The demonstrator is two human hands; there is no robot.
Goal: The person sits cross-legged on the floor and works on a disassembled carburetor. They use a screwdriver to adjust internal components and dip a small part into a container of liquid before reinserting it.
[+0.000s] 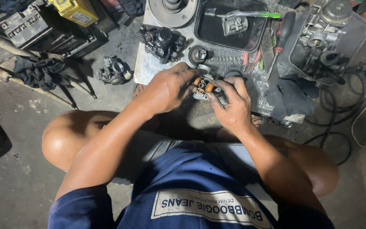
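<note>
Metal and orange plastic showed between the two hands: a small carburettor body (205,87), its twin orange floats facing up, was held just above the near edge of a worn grey work board (149,68) on the concrete floor. The left hand (166,90) was curled over the part from nine o'clock, fingers bent and pressing on its upper edge. The right hand (233,104) cupped it from four o'clock, thumb and fingers closed around the body.

At twelve o'clock from the hands lay a round black cap (198,54) and a coiled spring (225,60); a dark carburettor (162,41) sat at eleven o'clock, and a black tray (230,23) with a green-handled toothbrush (250,15) lay further out. A red-handled screwdriver (284,36) rested at one o'clock beside a clear tub holding another carburettor (325,40), with a dark rag (291,98) at three o'clock.

Judging by the exposed floats, the step in hand was work on the float assembly, whether fitting or removing I could not tell. The next move would call for a steady grip from the right hand while the left fingertips handled the small parts gently, since the floats looked light and easily bent.
</note>
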